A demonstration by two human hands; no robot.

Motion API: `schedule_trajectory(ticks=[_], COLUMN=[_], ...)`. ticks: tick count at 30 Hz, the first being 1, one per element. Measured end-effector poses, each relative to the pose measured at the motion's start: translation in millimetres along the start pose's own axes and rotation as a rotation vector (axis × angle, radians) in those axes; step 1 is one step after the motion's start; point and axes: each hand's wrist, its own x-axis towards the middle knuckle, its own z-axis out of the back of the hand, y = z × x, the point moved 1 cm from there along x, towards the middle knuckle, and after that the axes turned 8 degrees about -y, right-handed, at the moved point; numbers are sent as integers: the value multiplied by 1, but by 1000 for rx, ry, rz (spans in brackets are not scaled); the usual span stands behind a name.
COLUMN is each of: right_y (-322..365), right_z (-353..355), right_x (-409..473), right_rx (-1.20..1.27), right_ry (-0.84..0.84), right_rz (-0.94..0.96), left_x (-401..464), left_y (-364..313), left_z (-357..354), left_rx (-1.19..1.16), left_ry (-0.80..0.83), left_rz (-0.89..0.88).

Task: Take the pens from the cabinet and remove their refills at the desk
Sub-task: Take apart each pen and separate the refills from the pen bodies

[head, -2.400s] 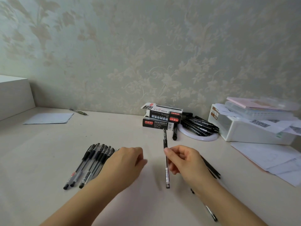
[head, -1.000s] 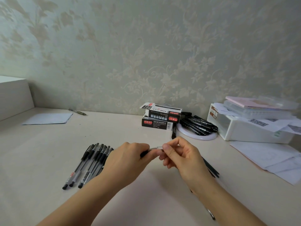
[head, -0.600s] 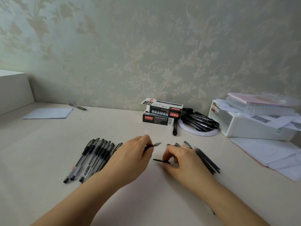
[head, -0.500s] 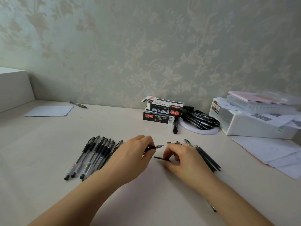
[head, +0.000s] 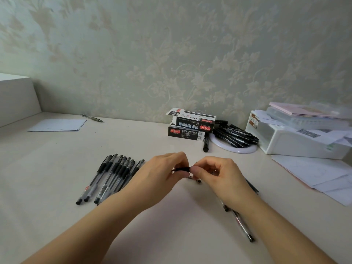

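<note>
A short black pen part [head: 182, 169] spans the gap between my two hands above the middle of the desk. My left hand [head: 162, 176] pinches its left end and my right hand [head: 217, 176] pinches its right end. Just under my right fingers a thin dark piece [head: 196, 180] lies on the desk. Several black gel pens [head: 112, 178] lie side by side left of my left hand. More pens [head: 242, 224] lie under and beside my right wrist, partly hidden.
Two stacked black pen boxes [head: 190, 125] stand at the back, with a pile of black pens [head: 236, 138] on a white ring beside them. A white storage box [head: 297, 140] and loose papers [head: 316, 174] fill the right. A sheet [head: 57, 125] and one pen [head: 92, 118] lie far left.
My hands, apart on the desk half a second ago, have come together and lifted slightly. Both now pinch the same black piece; the thin piece my right hand held lies on the desk.
</note>
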Motion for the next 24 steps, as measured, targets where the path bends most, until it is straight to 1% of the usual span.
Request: schedule_trajectory(ticks=[4,7,10,19,24], right_y=[-2,-1,-3,-2,-3], right_z=[4,4,3,2,-1], right_x=[1,1,1,0,0], right_rx=[48,78,83,97,89], right_ry=[7,15,32,52,11], right_rz=[-6,-19,-32,-52,-60], left_x=[0,0,-1,-2,-1], left_y=[2,2,2,0,0], left_z=[0,-2,-2,-2,0], left_rx=[-4,27,60,41,35], left_ry=[70,90,72,50,32], left_rz=[33,43,49,23,41])
